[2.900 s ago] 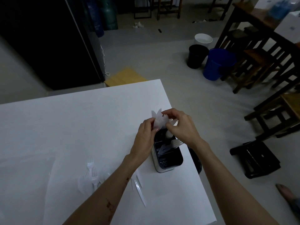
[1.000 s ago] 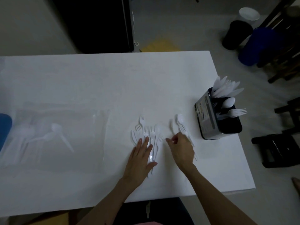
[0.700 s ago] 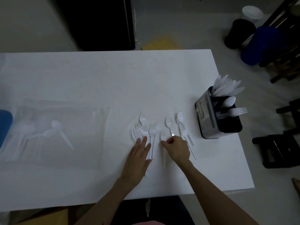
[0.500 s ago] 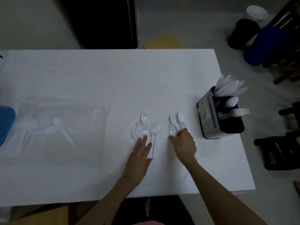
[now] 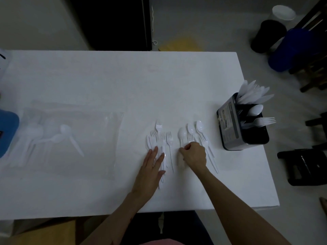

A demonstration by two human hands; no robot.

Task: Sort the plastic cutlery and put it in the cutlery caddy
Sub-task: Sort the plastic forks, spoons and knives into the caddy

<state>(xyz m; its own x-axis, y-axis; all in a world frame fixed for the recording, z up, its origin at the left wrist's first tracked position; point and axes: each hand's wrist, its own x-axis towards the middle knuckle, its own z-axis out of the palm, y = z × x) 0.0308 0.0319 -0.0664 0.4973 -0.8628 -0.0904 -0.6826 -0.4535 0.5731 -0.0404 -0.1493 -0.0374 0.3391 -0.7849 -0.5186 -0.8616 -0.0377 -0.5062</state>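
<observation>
Several white plastic forks (image 5: 161, 137) lie in a bunch on the white table (image 5: 106, 82). My left hand (image 5: 150, 171) rests flat on their handles, fingers straight. To the right lie white spoons (image 5: 192, 129) with one fork among them. My right hand (image 5: 193, 154) sits on their handles with fingers curled, pinching the cutlery there. The black and silver cutlery caddy (image 5: 228, 124) stands near the table's right edge, holding knives (image 5: 253, 93), a spoon (image 5: 255, 110) and a fork (image 5: 263, 121).
A clear plastic bag (image 5: 67, 138) with more white spoons lies at the left. A blue object (image 5: 7, 131) sits at the far left edge. On the floor to the right are a blue bucket (image 5: 290, 50), a black bin (image 5: 269, 36) and dark wooden stools.
After both hands were at the caddy, the view swung over the table. My right hand dragged a spoon and a fork from the fork bunch to the spoon group; my left stayed flat.
</observation>
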